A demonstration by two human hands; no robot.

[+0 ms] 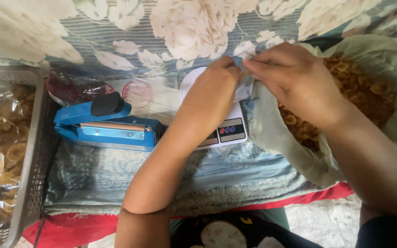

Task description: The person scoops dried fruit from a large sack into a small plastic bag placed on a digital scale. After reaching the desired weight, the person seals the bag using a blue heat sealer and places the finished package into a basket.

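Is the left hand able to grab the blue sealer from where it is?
Probably yes. The left hand is pinching a small clear bag over the scale, and the blue sealer lies just beside that forearm with nothing between. It would need to let go of the bag first.

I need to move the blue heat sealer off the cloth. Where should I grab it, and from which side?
Probably best by the raised lever arm of the blue heat sealer, just behind its black knob, coming down from above. That arm stands clear of the base, so fingers could wrap it. The grey basket crowds its left end, and the left hand and white scale its right.
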